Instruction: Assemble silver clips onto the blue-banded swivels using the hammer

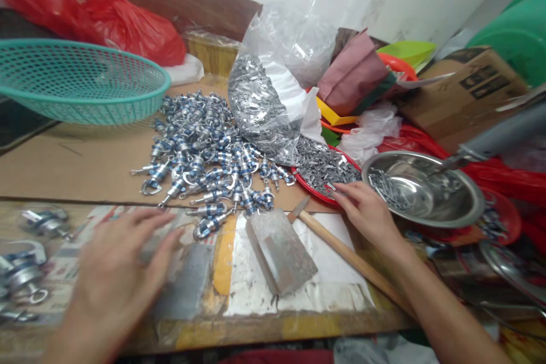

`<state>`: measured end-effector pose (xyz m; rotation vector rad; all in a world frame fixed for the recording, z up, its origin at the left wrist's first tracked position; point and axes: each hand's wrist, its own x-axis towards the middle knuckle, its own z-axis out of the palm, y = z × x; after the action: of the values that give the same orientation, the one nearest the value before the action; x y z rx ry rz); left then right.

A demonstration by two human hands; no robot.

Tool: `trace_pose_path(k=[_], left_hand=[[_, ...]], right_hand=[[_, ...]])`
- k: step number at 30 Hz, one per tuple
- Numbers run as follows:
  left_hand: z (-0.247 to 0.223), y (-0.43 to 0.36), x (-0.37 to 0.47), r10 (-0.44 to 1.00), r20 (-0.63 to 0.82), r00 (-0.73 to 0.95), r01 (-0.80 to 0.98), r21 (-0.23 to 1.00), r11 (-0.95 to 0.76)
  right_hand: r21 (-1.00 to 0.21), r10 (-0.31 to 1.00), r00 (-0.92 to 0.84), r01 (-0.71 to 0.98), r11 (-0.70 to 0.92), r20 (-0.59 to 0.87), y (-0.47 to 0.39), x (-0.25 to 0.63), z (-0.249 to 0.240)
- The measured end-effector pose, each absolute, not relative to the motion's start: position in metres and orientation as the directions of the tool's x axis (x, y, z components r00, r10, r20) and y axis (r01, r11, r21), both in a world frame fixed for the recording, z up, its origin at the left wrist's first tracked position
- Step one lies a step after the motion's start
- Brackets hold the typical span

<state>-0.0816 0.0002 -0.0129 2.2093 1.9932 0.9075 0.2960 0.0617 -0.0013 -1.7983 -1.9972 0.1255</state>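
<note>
My left hand (121,267), blurred by motion, is over the left part of the bench with its fingers apart and nothing in them. At the rim of a red tray (301,181) filled with small grey metal pieces (326,166), my right hand (367,207) pinches one small metal piece (331,186) between thumb and fingertips. A metal block (281,253) lies between my hands on white paper (336,273). Beside it a wooden handle (354,259) slants toward my right forearm. Behind the block spreads a pile of silver-and-blue metal fittings (200,142).
A teal basket (85,108) stands at the back left, near red bags (132,28). Behind the tray is a clear bag (264,102) of metal pieces. A steel bowl (426,187) sits at right, below a grey tool (503,133). More fittings (25,273) lie far left.
</note>
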Motion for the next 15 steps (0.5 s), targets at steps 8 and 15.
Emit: trace_pose_path(k=[8, 15], left_hand=[[-0.019, 0.020, -0.037, 0.965, 0.249, 0.084, 0.886, 0.425, -0.186], [0.006, 0.004, -0.032, 0.966, 0.238, -0.099, 0.569, 0.810, -0.141]], right_hand=[[-0.371, 0.986, -0.031, 0.924, 0.090, 0.163, 0.119, 0.302, -0.010], [-0.477, 0.925, 0.052, 0.867, 0.145, 0.376, 0.102, 0.291, 0.005]])
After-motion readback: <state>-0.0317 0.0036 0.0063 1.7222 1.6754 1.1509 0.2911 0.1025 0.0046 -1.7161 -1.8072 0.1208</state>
